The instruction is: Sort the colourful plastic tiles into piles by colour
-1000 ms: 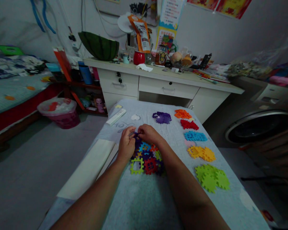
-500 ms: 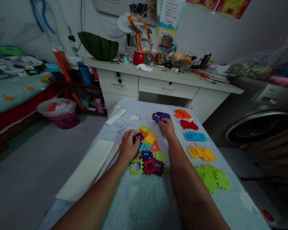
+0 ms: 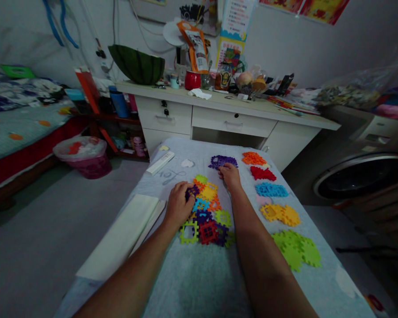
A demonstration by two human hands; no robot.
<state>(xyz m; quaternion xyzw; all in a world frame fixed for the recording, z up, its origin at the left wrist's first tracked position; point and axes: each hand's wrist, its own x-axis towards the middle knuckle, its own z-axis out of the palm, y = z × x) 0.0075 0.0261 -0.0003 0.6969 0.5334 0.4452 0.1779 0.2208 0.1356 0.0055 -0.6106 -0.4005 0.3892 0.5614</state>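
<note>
My left hand (image 3: 178, 203) is closed on a purple toothed plastic building piece (image 3: 192, 191), at the left edge of a mixed pile of building pieces (image 3: 208, 232). This pile holds lime, orange, yellow, blue, purple and red squares, many with window-like openings. At the near edge of a purple pile (image 3: 223, 161) is my right hand (image 3: 230, 176), its fingers bent and slightly apart with nothing visible between them. Down the right side lie an orange pile (image 3: 254, 158), a red pile (image 3: 263, 173), a light-blue pile (image 3: 271, 190), a yellow pile (image 3: 280, 214) and a lime pile (image 3: 296, 248).
A cloth (image 3: 199, 282) covers the table. On its left lie a white folded board (image 3: 119, 238) and a narrow white box (image 3: 160, 163). A cluttered desk (image 3: 232, 119) stands behind, a washing machine (image 3: 348, 150) to the right and a pink bin (image 3: 86, 163) to the left.
My right hand has drawn back very slightly from the purple pile, which now reaches a little farther left. My left hand keeps its purple piece almost in the same place.
</note>
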